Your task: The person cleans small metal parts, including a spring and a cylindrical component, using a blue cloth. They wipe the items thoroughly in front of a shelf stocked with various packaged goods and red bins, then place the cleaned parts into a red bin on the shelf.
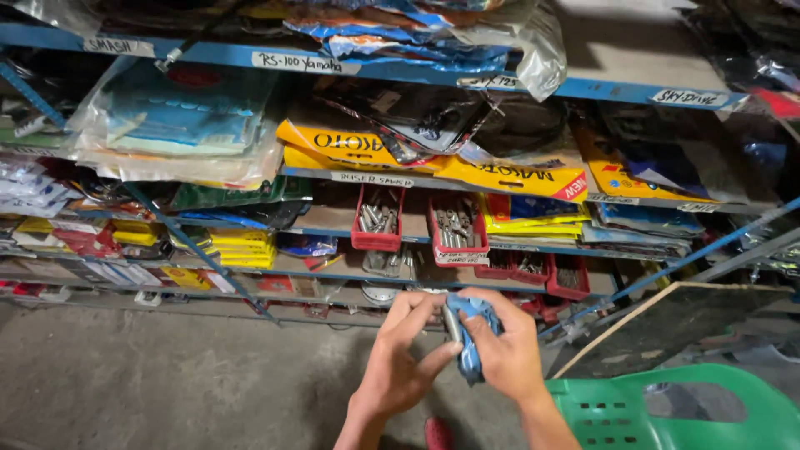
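Head view: blue packet [469, 337] between hands [454, 350].

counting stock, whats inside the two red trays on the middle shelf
Both red trays hold small silvery metal parts, piled loosely. Their kind is too small to tell, and the tray walls hide whatever lies lower down.

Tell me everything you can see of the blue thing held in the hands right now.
The blue packet is small, crumpled and glossy, apparently thin plastic film in light and darker blue. A grey metal-looking piece shows at its upper left edge; what it is cannot be told. The right hand wraps it from the right, fingers curled over its top. The left hand meets it from the left, fingertips on the grey piece and the packet's lower edge. It is held in the air in front of the shelves, above the concrete floor.
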